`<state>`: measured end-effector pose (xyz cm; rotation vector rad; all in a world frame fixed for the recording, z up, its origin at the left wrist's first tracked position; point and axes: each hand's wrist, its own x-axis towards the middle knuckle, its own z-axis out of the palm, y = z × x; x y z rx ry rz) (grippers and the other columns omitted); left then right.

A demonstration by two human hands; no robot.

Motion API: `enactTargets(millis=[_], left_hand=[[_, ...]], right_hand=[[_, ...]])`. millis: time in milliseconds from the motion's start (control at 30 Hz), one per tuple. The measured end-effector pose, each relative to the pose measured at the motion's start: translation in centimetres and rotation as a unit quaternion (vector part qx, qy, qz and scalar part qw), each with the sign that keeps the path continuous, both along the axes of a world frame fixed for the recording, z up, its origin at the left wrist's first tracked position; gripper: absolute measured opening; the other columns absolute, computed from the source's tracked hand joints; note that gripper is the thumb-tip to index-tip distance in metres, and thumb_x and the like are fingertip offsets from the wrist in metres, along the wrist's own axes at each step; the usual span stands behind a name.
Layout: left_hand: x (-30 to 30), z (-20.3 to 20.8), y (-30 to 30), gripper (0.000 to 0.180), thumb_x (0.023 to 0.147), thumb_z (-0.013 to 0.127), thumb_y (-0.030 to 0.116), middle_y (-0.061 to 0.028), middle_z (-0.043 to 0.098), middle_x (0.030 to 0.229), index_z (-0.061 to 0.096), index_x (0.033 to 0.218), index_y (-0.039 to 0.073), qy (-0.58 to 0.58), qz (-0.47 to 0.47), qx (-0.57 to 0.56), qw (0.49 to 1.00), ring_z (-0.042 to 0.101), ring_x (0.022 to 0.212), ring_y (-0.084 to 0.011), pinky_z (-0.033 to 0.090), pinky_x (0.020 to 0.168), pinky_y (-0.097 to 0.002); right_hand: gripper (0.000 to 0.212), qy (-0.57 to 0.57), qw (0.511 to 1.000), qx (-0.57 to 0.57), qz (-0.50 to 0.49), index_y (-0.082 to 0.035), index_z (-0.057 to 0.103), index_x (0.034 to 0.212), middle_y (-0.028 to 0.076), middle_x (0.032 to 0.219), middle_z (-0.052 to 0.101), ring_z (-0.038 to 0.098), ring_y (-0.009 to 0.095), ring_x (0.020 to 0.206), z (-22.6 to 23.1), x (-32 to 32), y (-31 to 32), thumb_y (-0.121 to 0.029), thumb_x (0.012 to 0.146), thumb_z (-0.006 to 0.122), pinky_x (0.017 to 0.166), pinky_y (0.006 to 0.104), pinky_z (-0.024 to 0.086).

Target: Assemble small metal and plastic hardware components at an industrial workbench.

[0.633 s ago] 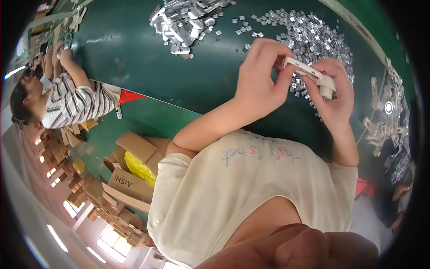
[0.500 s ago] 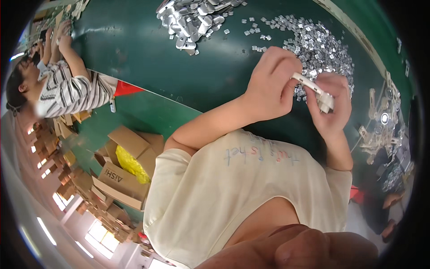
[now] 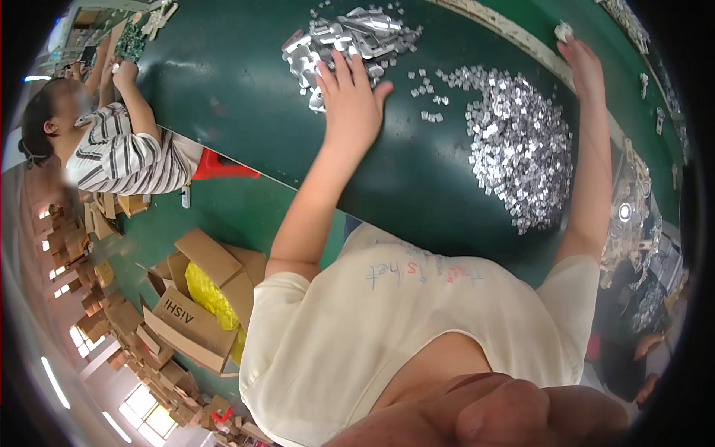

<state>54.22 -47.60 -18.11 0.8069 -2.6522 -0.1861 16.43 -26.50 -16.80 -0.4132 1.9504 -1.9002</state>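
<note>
My left hand (image 3: 354,112) lies palm down with its fingers spread, and the fingertips reach onto a heap of long, shiny silver metal plates (image 3: 376,28). It is open and holds nothing that I can see. Far to the right, my right arm is stretched out over the green strip past the table's pale rail. At the fingertips of my right hand (image 3: 586,71) is a white plastic part (image 3: 564,31), pinched at its near end; most of its shape is hard to make out. Between my arms lies a wide pile of small, square silver metal pieces (image 3: 514,149).
A dark green tabletop (image 3: 417,171) carries both piles. Beyond the pale rail (image 3: 506,33) runs a green strip with scattered white parts (image 3: 660,119). White parts (image 3: 633,186) crowd the right side. At the left are a co-worker in stripes (image 3: 134,149) and an open cardboard box (image 3: 194,320).
My hands were together over the square pieces, holding a white plastic device. Now they are apart: the left has moved to the metal plates, the right far out over the green strip.
</note>
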Motion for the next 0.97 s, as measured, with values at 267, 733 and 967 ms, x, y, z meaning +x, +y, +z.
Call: enactTargets(millis=[267,733,967], left_hand=[[1.2,0.2,6.0,0.056,0.085,0.056,0.019,-0.0284,0.026,0.135,0.032,0.128,-0.008,0.005,-0.057,0.05,0.997,0.027,0.121,-0.0514,0.024,0.101,-0.0548],[-3.3,4.6,5.6,0.014,0.074,0.067,0.019,-0.0071,0.057,0.071,0.059,0.075,0.007,0.02,-0.067,-0.005,0.998,0.055,0.069,-0.0259,0.039,0.064,-0.0369],[-5.9,3.1,4.5,0.038,0.065,0.077,0.023,-0.0186,0.061,0.081,0.056,0.085,-0.001,-0.081,-0.05,0.206,0.974,0.059,0.082,-0.0364,0.046,0.068,-0.0409]], right_hand=[[0.027,0.224,0.926,0.248,0.177,-0.004,0.062,0.103,0.004,0.097,0.06,0.055,0.011,0.087,4.4,14.9,3.0,-0.016,0.079,0.065,0.071,0.0235,0.042],[0.014,0.443,0.837,0.271,0.174,-0.003,0.065,0.085,0.007,0.081,0.056,0.053,0.025,0.08,3.5,20.6,5.5,-0.004,0.071,0.065,0.07,0.034,0.045],[0.014,0.41,0.838,0.322,0.161,-0.003,0.065,0.089,0.011,0.083,0.057,0.055,0.028,0.083,3.1,21.2,7.1,-0.002,0.075,0.06,0.071,0.0353,0.045]])
